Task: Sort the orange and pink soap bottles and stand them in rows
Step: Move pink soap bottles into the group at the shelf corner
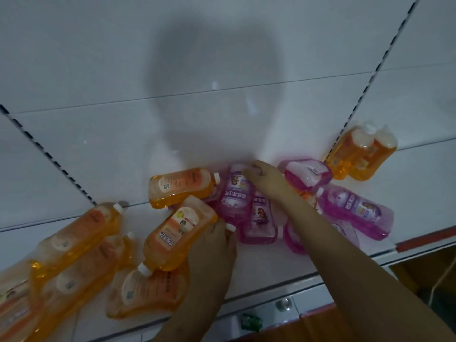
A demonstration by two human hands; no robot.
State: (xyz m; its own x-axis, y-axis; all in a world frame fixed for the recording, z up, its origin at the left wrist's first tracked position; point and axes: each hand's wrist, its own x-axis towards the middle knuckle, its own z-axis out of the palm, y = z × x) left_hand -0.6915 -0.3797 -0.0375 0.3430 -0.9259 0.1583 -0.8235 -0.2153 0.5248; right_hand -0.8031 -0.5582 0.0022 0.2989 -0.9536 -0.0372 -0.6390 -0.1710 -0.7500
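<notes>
White shelf [246, 262], white back panel behind, head shadow on it. Orange bottles [74, 245] lying left, 2 upright far right; pink bottles [355, 208] lying centre-right. Left hand [212, 245] grips orange bottle [177, 233]; right hand [264, 176] fingers curled on pink bottle [237, 193].

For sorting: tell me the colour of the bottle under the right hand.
Pink bottle, purple label; head view.

back half of the white shelf [103, 154] wide open, easy reach | front left jammed with fallen orange bottles [74, 262] | pink bottles [355, 208] heaped centre-right | two upright orange ones [362, 156] block the back right corner
</notes>
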